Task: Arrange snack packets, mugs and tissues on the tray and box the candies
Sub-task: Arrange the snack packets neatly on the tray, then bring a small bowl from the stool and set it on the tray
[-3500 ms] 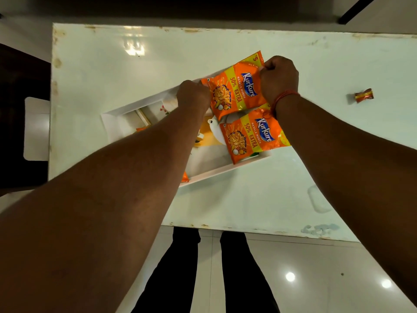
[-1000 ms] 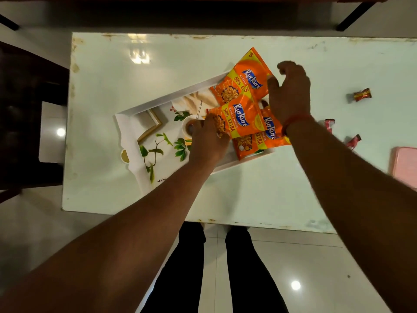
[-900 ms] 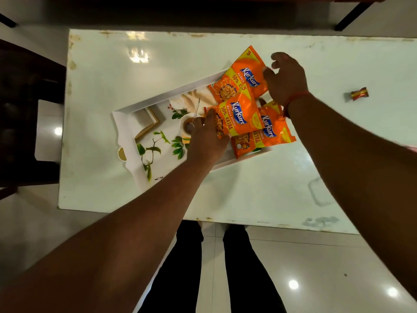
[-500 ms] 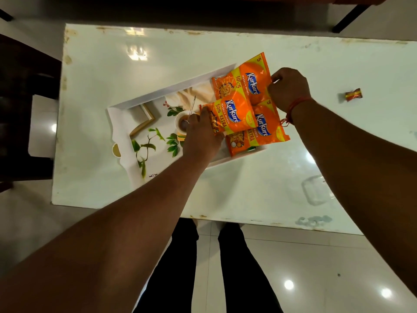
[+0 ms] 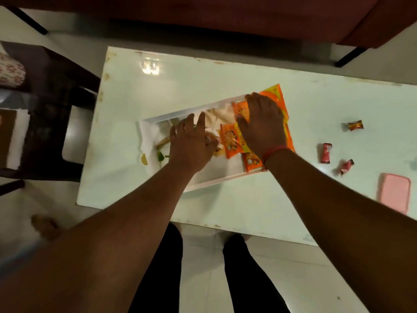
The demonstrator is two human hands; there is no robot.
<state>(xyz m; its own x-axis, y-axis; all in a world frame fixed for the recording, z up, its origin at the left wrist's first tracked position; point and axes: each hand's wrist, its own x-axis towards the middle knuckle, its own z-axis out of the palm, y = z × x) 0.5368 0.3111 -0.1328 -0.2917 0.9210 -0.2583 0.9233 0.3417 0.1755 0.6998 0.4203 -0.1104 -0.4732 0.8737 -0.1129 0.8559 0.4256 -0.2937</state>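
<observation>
A white tray (image 5: 146, 136) with a leaf print lies slanted on the pale table (image 5: 158, 86). Three orange snack packets (image 5: 232, 141) overlap at its right end. My right hand (image 5: 262, 125) lies flat on top of them with its fingers spread, covering most of them. My left hand (image 5: 191, 141) hovers over the middle of the tray with straight fingers, holding nothing; whether it touches the tray is unclear. Three wrapped candies lie on the table to the right: one red-and-gold (image 5: 355, 125), two pink (image 5: 326, 152) (image 5: 346, 166).
A pink phone case (image 5: 395, 192) lies near the table's right front edge. A dark chair (image 5: 52, 86) stands to the left, and a dark red sofa (image 5: 225, 14) behind the table. My legs stand at the table's front edge.
My right hand has opened and moved onto the packets, pressing them flat. My left hand let go of the middle packet and slid left over the tray. The view has pulled back.
</observation>
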